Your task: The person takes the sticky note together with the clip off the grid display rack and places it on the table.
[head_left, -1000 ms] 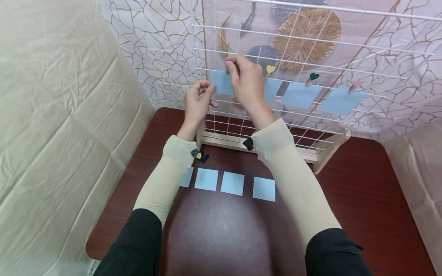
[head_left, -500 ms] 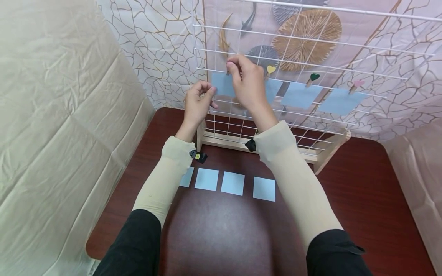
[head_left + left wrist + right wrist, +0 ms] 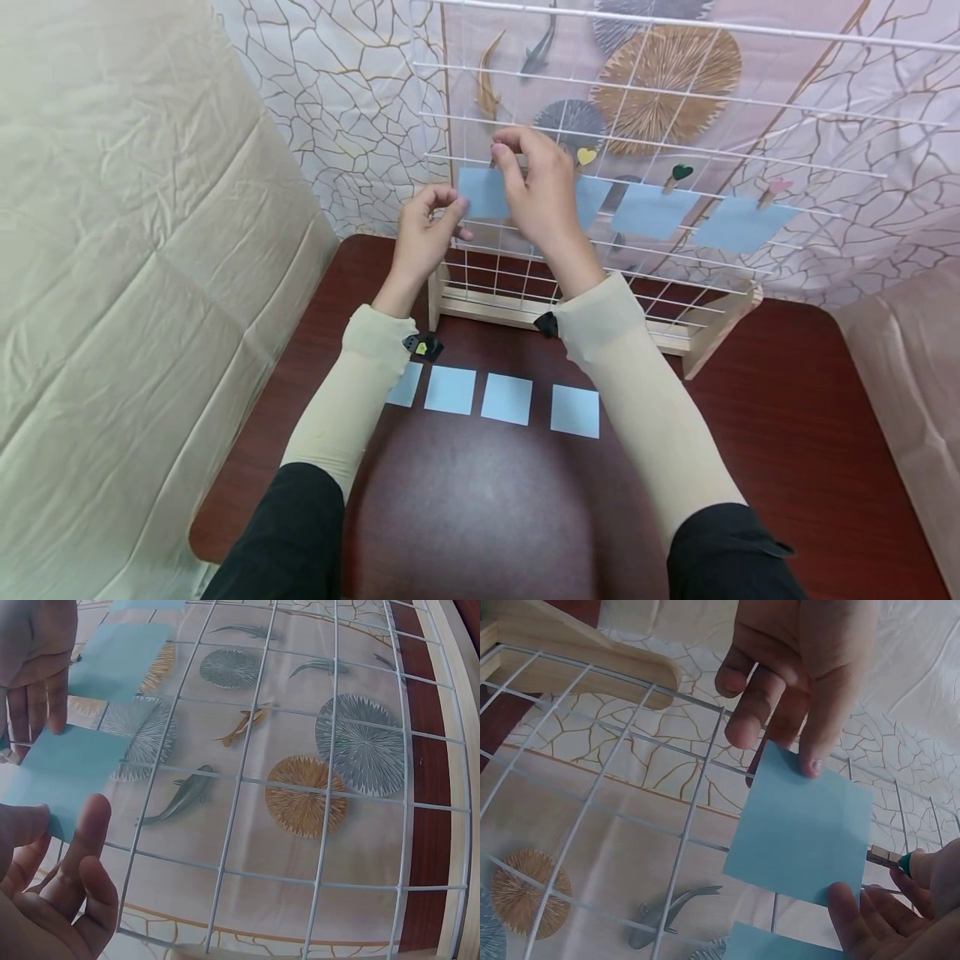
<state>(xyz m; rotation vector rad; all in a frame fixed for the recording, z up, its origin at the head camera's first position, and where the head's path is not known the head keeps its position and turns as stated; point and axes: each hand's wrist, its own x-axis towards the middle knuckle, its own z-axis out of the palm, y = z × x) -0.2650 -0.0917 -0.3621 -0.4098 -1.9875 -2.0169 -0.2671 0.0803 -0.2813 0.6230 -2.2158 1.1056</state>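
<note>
Since the earlier frames both hands have dropped slightly. Left hand [image 3: 423, 229] pinches the pale blue square paper note [image 3: 482, 192] by its corner, steadying it against the white wire grid panel [image 3: 678, 83]. Right hand [image 3: 540, 187] squeezes a small wooden clip [image 3: 889, 857] at the note's top edge.

The head view looks forward and down from above the table [image 3: 787, 400], with the wire grid [image 3: 645, 83] at 12 o'clock. Each wrist view sits close against the grid [image 3: 330, 787], facing through it. All three share the leftmost blue note [image 3: 480, 193] [image 3: 67, 769] [image 3: 799, 829].
</note>
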